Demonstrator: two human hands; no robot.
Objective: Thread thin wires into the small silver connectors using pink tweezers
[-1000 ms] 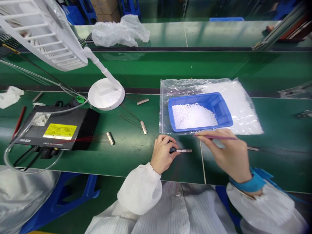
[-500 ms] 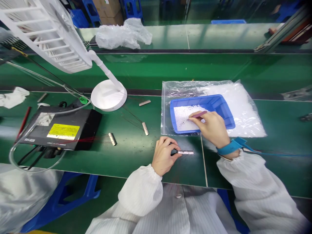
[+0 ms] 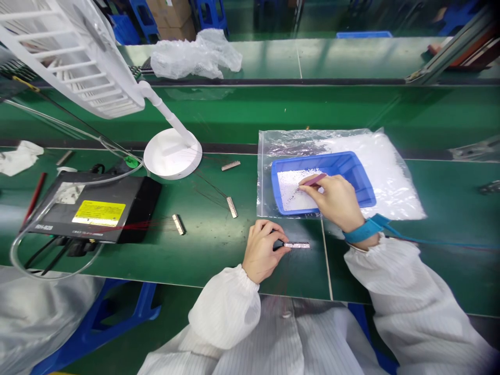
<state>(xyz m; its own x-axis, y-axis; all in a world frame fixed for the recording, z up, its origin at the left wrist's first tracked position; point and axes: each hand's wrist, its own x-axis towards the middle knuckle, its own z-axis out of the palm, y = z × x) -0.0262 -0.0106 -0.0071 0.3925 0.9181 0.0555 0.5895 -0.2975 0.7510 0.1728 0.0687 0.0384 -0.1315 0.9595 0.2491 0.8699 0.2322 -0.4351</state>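
My left hand rests on the green table, its thumb and fingers closed on one end of a small silvery bar. Thin dark red wires lie near that hand. Over a blue plastic tray, my right hand pinches purple tweezers, tips pointing down into the tray. White material with many tiny dark pieces covers the tray's left part. What the tweezer tips touch is too small to make out. A blue wrist strap with a cord circles my right wrist.
The tray stands on a clear plastic bag with white filling. Similar small bars with fine wires lie to the left. Beyond them are a white fan and a black control box with tubes. A person's pale sleeve shows at lower left.
My right hand with the tweezers has shifted slightly left and down over the tray. My left hand and the bar have stayed in place.
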